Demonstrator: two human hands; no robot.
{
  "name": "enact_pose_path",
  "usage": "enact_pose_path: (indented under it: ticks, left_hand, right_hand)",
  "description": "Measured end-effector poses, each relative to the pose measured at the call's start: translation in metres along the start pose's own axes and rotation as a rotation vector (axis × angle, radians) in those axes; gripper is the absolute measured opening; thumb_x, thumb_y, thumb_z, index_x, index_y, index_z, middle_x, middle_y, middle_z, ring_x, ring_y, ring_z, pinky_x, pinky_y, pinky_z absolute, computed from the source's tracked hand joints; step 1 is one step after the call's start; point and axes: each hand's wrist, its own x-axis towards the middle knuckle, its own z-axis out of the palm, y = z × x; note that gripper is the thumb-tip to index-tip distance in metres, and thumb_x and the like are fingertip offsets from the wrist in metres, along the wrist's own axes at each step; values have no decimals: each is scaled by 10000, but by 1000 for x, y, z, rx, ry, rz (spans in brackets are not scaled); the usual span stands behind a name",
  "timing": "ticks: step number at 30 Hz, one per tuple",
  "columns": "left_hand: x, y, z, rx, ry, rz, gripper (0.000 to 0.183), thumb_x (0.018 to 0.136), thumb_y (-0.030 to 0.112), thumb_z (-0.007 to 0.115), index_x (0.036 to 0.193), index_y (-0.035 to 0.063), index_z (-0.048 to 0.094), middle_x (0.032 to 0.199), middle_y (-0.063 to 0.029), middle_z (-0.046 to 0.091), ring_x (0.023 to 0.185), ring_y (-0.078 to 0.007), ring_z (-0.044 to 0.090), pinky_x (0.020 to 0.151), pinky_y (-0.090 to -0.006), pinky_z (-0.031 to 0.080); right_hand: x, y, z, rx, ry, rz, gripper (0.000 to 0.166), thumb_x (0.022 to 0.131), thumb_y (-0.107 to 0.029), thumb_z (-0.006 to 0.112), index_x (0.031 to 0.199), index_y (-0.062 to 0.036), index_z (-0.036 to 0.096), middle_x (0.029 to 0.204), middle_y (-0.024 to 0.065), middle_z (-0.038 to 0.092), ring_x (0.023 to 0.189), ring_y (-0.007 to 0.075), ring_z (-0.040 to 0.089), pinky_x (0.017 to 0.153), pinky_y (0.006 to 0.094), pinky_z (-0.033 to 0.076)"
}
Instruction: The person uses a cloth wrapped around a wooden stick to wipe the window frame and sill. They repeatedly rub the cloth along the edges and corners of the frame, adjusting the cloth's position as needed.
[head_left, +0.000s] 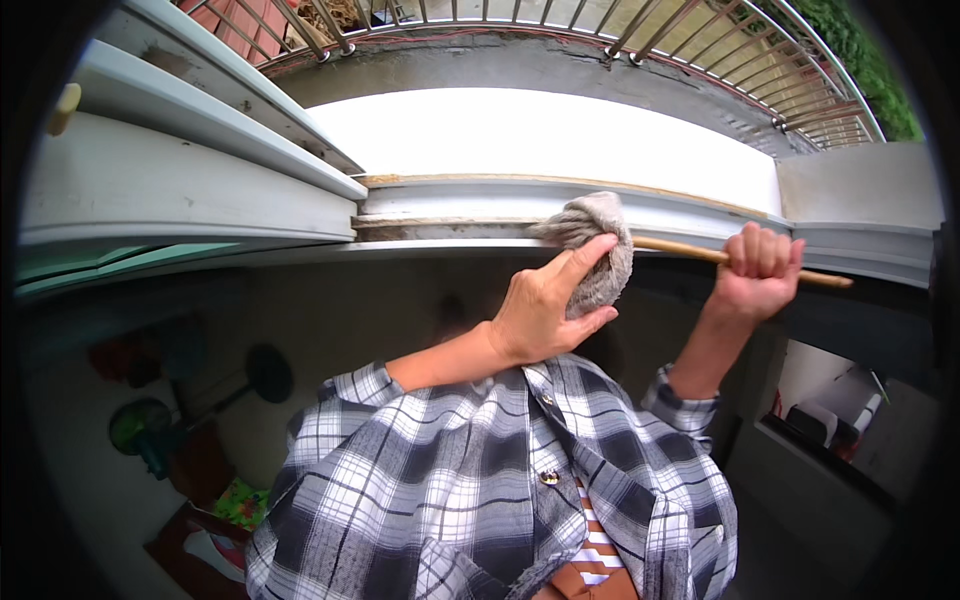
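A grey, bunched cloth (600, 217) is in the grip of my left hand (544, 300), its thumb and fingers spread around the near side. The cloth lies over the white sliding-window track (457, 229), and its left edge is blurred. My right hand (757, 262) is closed in a fist around a thin wooden stick (679, 249). One end of the stick meets the cloth, which hides its tip; the other end sticks out to the right of my fist. Dirt shows in the track's grooves left of the cloth.
White window frames (187, 180) stand at the left, a white sill (525, 135) lies beyond the track, and a metal railing (480, 15) runs outside. A light-coloured frame or wall (862, 180) bounds the right. Behind me are a green fan (142, 431) and dark indoor surfaces.
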Motion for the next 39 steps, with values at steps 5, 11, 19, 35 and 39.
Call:
enact_pose_path:
  ticks: [5,11,19,35,39]
  left_hand:
    - [-10,19,-14,282,-135,2,769,738,166,817,1430,89,489,876,-142,605,675,-321,644,619,-350,565]
    - [8,29,-42,571,6,107,724,650,132,830,1337,143,600,1215,-146,522,868,-280,658,678,-345,576]
    - [5,26,-52,638,86,49,755,638,90,788,1360,112,565,1263,-174,550,883,-335,688,715,-375,588]
    - [-1,25,-69,805,338,13,668,570,88,829,1206,69,627,1167,-158,583,855,-306,693,660,-354,595]
    - [-4,32,-66,697,293,54,720,543,82,830,1236,95,638,1177,-139,587,821,-295,694,680,-357,600]
  right_hand:
    - [-23,-2,29,33,-9,-162,525,1058,-340,412,586,-186,242,505,-61,190,477,90,144,403,240,134]
    - [-8,26,30,3,48,-77,510,1053,-315,410,589,-177,249,522,-52,201,493,100,182,406,249,155]
    - [-19,75,81,146,-159,80,510,1079,-332,344,601,-172,266,513,-51,216,485,97,169,406,266,160]
    - [-35,116,100,209,-204,89,529,1091,-387,315,609,-170,306,503,-50,224,472,92,170,402,259,153]
    - [-36,88,120,126,-316,66,528,1094,-384,302,612,-168,312,507,-50,238,478,95,182,410,261,162]
